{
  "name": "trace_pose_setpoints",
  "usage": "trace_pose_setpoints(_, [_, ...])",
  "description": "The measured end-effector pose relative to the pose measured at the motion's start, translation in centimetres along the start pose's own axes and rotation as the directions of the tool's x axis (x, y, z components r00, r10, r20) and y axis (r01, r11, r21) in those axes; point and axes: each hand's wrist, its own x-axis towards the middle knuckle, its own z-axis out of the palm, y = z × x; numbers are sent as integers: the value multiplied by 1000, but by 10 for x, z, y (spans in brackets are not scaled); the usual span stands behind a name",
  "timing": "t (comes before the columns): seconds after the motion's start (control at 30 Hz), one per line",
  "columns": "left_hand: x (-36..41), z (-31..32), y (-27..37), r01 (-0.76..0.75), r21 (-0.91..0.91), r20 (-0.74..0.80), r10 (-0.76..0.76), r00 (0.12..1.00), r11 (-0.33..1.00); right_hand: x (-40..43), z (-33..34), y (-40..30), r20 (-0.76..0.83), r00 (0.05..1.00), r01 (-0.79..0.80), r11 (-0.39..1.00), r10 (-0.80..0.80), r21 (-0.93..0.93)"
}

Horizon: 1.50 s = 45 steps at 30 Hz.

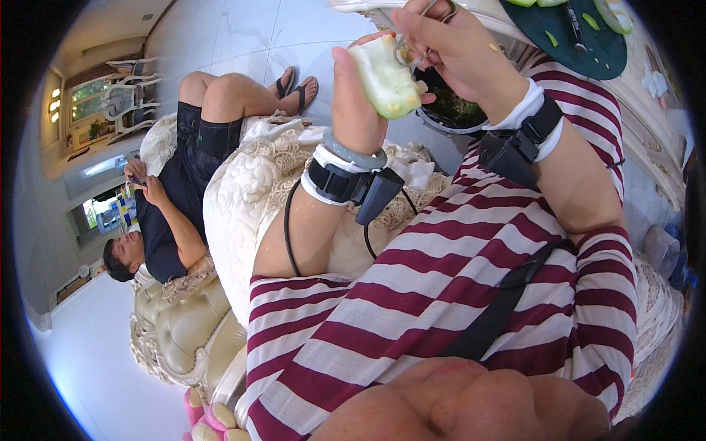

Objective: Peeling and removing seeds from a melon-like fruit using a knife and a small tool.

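My left hand grips a pale green piece of melon or gourd, hollowed along its middle, with a few yellowish seeds at its ends. My right hand holds a metal utensil, probably a spoon, its rounded end against the upper right side of the piece. Fingers hide most of its handle. A single seed sticks to the back of that hand. Below both hands stands a bin with a dark inside and a pale rim; its contents are hard to make out.
A dark green cutting board at the upper right carries more gourd pieces, scraps and a black handle bearing writing. On the left, a person reclines on a cream sofa with a phone. A lace-edged cover lies beside me.
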Motion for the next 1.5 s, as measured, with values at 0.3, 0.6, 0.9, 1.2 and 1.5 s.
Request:
trace_pose_setpoints(0.3, [0,-4,-1,49,-62,21,-48,999,997,0,0,-4,-280,953,-172,966,113,-196])
trace_pose_setpoints(0.6, [2,-4,-5,87,-19,23,-87,996,996,8,-3,2,-257,962,-128,985,94,-116])
trace_pose_setpoints(0.9, [5,-5,-10,-58,154,-120,77,990,986,-11,6,-2,-72,984,124,923,-161,-365])
trace_pose_setpoints(1.2, [6,-12,-9,-137,291,-205,201,958,947,-28,14,0,111,962,259,696,-251,-670])
trace_pose_setpoints(1.5, [8,-6,-5,-142,117,-234,166,958,983,-12,-7,-13,-315,943,-193,944,103,-268])
